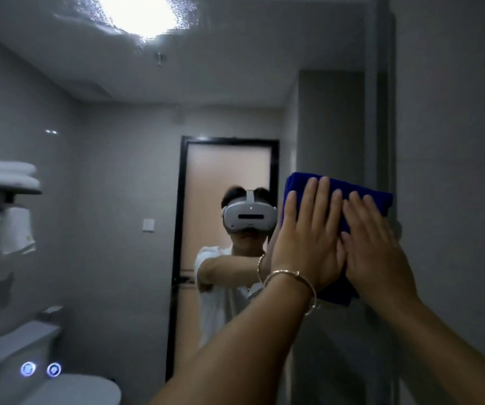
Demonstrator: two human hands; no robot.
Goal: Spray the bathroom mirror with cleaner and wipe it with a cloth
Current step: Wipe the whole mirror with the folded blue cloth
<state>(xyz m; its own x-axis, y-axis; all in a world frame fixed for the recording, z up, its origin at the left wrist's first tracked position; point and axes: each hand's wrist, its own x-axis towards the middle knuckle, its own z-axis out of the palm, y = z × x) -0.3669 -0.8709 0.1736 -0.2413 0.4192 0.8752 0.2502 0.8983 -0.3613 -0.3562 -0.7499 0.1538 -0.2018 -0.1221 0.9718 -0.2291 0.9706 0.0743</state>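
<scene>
While my left hand [308, 238] and right hand [377, 247] press flat, each grip spread open and clasping nothing, on the blue cloth [364, 192] against the mirror [118, 200] near its right edge, I'd use even pressure and overlap strokes leftward.

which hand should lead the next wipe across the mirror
Probably left: the left hand lies flat over the middle of the blue cloth, while the right hand sits at the right edge of the mirror; the droplets lie up and left.
</scene>
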